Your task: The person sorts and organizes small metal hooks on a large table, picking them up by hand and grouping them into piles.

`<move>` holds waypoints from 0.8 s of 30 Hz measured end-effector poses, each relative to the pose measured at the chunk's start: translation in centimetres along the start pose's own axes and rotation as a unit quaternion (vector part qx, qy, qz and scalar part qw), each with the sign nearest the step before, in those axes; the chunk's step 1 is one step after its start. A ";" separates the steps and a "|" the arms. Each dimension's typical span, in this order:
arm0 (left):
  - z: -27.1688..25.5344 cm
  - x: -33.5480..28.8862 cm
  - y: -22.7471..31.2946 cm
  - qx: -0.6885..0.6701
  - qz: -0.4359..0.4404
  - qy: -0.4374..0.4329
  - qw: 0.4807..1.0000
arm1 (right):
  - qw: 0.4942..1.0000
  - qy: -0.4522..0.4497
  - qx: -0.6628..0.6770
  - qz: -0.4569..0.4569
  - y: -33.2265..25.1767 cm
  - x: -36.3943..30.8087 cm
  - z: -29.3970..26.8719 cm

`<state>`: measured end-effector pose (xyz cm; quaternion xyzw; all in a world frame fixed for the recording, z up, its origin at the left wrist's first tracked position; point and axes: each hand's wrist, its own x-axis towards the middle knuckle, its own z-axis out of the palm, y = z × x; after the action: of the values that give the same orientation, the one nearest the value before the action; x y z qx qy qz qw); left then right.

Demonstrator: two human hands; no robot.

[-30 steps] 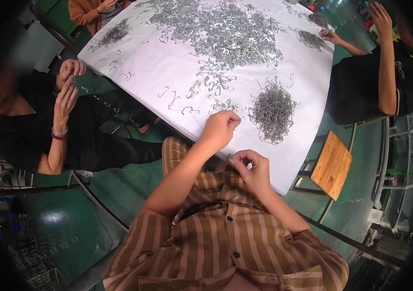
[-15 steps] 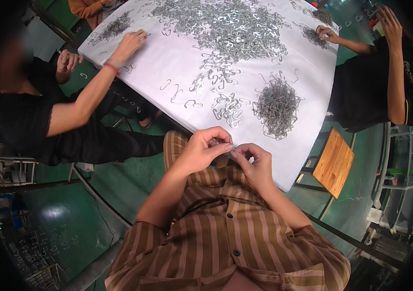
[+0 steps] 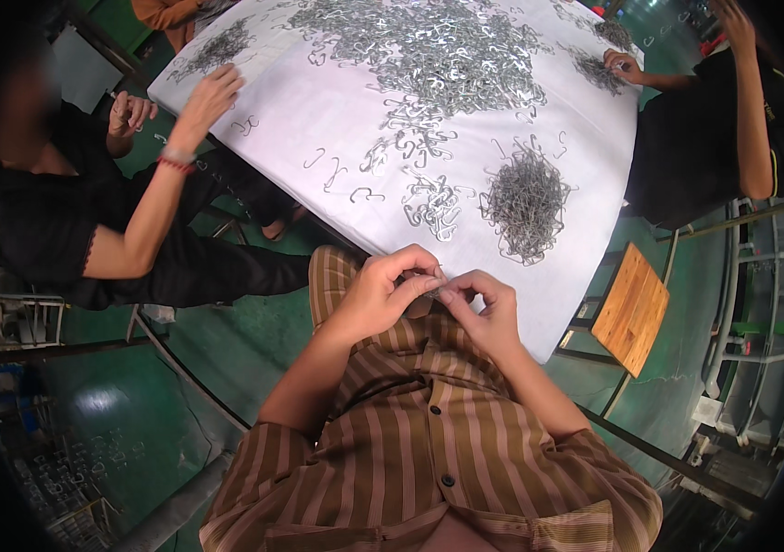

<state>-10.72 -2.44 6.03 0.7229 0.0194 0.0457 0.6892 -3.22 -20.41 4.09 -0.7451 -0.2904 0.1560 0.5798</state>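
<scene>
White desk [image 3: 589, 166] is carrying hooks [image 3: 433, 207] while left grip [image 3: 383, 293] and right grip [image 3: 486, 315] are pinching a metal piece [image 3: 436, 293], ideally steadying it lightly.

Counter [image 3: 587, 138], white-covered: one large heap of silvery hooks [image 3: 465, 64]; one smaller cluster [image 3: 433, 207], nearer; one darker round pile [image 3: 525, 202], right of cluster. Left grip [image 3: 390, 290] and right grip [image 3: 486, 308], bare-handed, pinching a small metal piece [image 3: 439, 289], partly hidden. Wooden-topped stool [image 3: 631, 310], right.
</scene>
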 end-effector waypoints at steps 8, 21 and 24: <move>0.8 -0.4 -0.9 0.034 0.073 0.040 0.996 | 0.952 0.094 -0.279 -0.082 4.6 4.8 0.6; 0.9 -0.5 -1.3 0.034 0.023 0.018 0.999 | 0.961 0.074 -0.265 -0.019 5.8 6.7 0.9; 1.0 -0.5 -1.3 0.040 0.015 0.015 0.999 | 0.966 0.043 -0.255 0.007 5.5 6.8 0.5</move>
<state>-11.04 -3.43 4.71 0.7490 0.0206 0.0665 0.6589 3.21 -16.74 -0.60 -0.8764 -0.2903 0.0481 0.3812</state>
